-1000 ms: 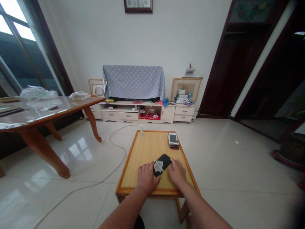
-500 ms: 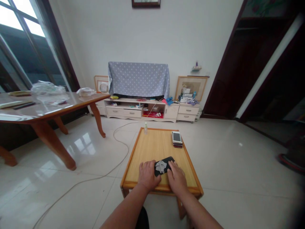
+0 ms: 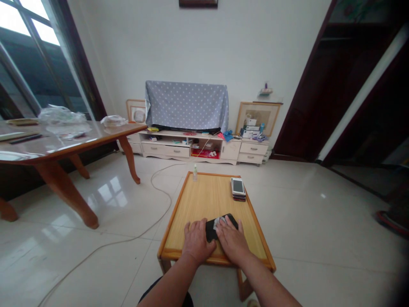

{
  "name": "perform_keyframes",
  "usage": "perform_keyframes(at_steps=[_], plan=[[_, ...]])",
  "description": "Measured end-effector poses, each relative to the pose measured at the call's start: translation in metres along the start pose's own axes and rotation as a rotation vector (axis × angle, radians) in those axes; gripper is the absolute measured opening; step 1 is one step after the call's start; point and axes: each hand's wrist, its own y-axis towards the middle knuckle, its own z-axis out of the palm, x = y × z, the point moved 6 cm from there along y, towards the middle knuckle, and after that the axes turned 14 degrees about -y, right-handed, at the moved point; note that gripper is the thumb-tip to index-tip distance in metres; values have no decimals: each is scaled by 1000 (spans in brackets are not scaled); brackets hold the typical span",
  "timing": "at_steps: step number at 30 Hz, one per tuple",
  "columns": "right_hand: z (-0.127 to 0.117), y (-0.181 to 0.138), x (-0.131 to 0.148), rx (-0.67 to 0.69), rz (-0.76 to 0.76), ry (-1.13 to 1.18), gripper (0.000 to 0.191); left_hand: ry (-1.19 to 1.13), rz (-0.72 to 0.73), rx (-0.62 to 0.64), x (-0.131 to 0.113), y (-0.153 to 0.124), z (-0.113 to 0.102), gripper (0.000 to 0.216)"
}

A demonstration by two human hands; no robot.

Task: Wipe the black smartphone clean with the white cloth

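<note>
A black smartphone (image 3: pixel 211 232) lies at a slant near the front of the small wooden table (image 3: pixel 204 200). My left hand (image 3: pixel 197 242) grips its left end, the thumb along the near edge and the fingers at the far side. A crumpled grey cloth (image 3: pixel 218 222) rests on top of the phone. Over this cloth, my right hand (image 3: pixel 232 242) presses down with fingers extended, hiding most of it. Farther back on the right stands a stack of phones (image 3: pixel 238 188), the top one white-framed. A small clear spray bottle (image 3: pixel 195 174) is upright at the far left corner.
A larger glossy table (image 3: pixel 96 135) with plastic bags (image 3: pixel 62 116) stands to the left. Along the wall is a white TV cabinet (image 3: pixel 166 150) with a dotted cloth cover (image 3: pixel 187 104) above it. A cable (image 3: pixel 128 239) runs across the tiled floor.
My right hand has moved left from the phone's right end onto the grey cloth, now covering most of it. My left hand stays at the phone's left end. The view has shifted slightly.
</note>
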Motion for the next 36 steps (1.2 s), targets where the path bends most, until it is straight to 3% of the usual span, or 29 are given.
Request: perform_keyframes(at_steps=[3,9,15,21,27,32,36], plan=[[-1,4,-9,-18,99,-20,59,-11,-2,6,0,2,1,69],[1,3,27,-33,-123,47,56,-16,-48,7,2,4,3,55],[5,10,7,32,61,3,54,-34,-34,5,2,5,3,73],[11,8,30,77,-103,83,55,-47,-38,-3,8,4,8,69],[5,17,5,102,110,12,54,-28,-51,40,4,5,6,88],[10,11,29,94,-67,74,53,-32,-78,35,6,6,6,73],[14,20,2,94,66,25,54,-26,-49,7,5,7,7,80]])
